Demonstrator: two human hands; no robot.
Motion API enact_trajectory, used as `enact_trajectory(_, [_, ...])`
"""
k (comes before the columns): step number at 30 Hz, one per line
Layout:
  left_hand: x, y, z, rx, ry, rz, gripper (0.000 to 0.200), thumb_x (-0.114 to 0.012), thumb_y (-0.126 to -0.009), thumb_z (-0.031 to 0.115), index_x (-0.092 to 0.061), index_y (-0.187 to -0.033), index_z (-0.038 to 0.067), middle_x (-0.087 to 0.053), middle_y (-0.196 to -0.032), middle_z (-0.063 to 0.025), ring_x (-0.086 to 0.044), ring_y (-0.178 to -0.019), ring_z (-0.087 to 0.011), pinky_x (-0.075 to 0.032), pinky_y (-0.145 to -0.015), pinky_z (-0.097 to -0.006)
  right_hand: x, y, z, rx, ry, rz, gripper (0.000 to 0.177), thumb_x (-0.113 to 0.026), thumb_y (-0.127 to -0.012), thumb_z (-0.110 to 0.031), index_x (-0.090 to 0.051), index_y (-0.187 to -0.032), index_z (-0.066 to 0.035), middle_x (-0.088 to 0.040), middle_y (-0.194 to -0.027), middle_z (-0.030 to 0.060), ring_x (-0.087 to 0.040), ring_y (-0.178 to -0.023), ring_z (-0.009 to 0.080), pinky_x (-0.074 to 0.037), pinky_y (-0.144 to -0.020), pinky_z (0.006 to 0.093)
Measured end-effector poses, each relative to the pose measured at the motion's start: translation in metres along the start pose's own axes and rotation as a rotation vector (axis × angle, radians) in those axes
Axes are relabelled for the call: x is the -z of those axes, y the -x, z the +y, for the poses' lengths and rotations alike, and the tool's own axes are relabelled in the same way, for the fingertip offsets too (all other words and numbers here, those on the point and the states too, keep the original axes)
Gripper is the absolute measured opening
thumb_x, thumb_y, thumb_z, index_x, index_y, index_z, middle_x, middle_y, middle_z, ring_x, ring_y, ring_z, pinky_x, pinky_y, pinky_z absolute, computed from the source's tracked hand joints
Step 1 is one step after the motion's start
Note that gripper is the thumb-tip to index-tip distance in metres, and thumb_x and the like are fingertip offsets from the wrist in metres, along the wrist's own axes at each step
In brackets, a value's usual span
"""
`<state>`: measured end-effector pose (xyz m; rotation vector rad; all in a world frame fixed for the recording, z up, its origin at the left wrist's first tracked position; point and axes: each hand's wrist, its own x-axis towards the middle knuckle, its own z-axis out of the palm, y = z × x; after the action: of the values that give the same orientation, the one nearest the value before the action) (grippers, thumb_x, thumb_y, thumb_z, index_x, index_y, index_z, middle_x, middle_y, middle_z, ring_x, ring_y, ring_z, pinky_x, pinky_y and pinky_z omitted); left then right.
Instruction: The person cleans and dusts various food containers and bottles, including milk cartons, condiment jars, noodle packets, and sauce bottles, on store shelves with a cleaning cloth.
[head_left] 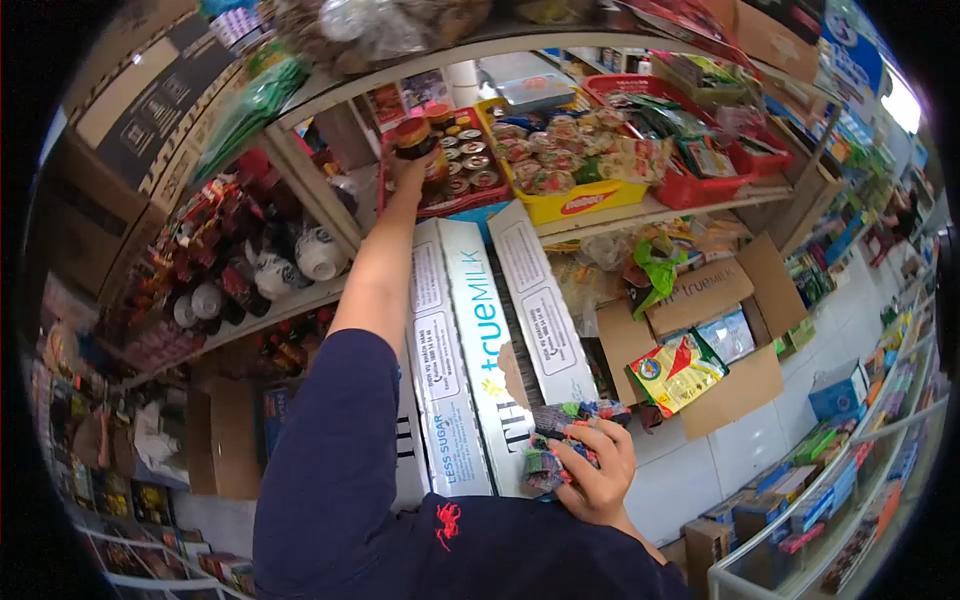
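The left hand (pixel 408 168), upper left of centre, is closed around a glass jar with a dark red lid (pixel 412 142), raised at the left side of a red plastic basket (pixel 487 207). A second red-lidded jar (pixel 437 116) sits just beside it, and small round-topped containers (pixel 470 160) fill the basket in rows. The white shelf board (pixel 420 75) crosses above, and a pale upright post (pixel 312 190) stands to the left of the forearm, so the jar has shelf parts on two sides.

At lower centre, the right hand (pixel 597 470) has its fingers curled narrowly over a crumpled dark cloth with coloured patches (pixel 562 448) — the cloth lies at the near end of the long white and blue milk cartons (pixel 476 300). These run from the lower centre up to the basket's front edge, and the left forearm passes over their left side.

Right of the red basket, a yellow plastic basket (pixel 585 205) holds small packaged cups, with a wider red basket (pixel 700 190) beyond it. Lower down, right of centre, an open brown cardboard box (pixel 705 300) has its flaps spread and a yellow and green packet (pixel 680 374) on it. Pale floor tiles (pixel 745 430) show between this box and the glass display case (pixel 800 500) at lower right — open room there.
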<state>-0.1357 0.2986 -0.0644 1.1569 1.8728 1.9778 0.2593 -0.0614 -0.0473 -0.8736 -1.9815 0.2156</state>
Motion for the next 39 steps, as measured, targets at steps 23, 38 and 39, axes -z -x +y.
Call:
enact_trajectory(23, [0.133, 0.405, 0.335, -0.649, 1.046, -1.606, 0.027, -0.051, -0.085, 0.023, -0.054, -0.098, -0.001, -0.056, -0.091, -0.0193, -0.053, -0.088, -0.0325, -0.042, -0.075, -0.0382, -0.014, -0.002, 0.0, 0.021, -0.18, 0.026, 0.02, -0.068, -0.055, -0.004, -0.058, -0.073, -0.002, -0.058, -0.087, 0.0115, -0.052, -0.082, 0.0276, -0.041, -0.073, 0.036])
enact_trajectory(38, [0.21, 0.415, 0.307, -0.393, 0.999, -1.669, 0.027, -0.045, -0.086, 0.026, -0.053, -0.096, 0.001, -0.055, -0.092, -0.0149, -0.055, -0.082, -0.0287, -0.044, -0.073, -0.0354, -0.045, -0.107, 0.003, 0.246, -0.463, -0.628, 0.035, -0.071, -0.059, -0.017, -0.06, -0.09, -0.004, -0.057, -0.095, 0.0115, -0.054, -0.091, 0.0272, -0.043, -0.077, 0.0344])
enact_trajectory(39, [0.215, 0.416, 0.296, -0.361, 0.983, -1.645, 0.028, -0.045, -0.086, 0.026, -0.053, -0.098, 0.001, -0.055, -0.094, -0.0149, -0.055, -0.084, -0.0284, -0.044, -0.075, -0.035, -0.056, -0.114, -0.012, 0.317, -0.48, -0.566, 0.038, -0.069, -0.061, -0.018, -0.059, -0.095, -0.005, -0.055, -0.099, 0.0123, -0.054, -0.093, 0.0279, -0.043, -0.078, 0.0354])
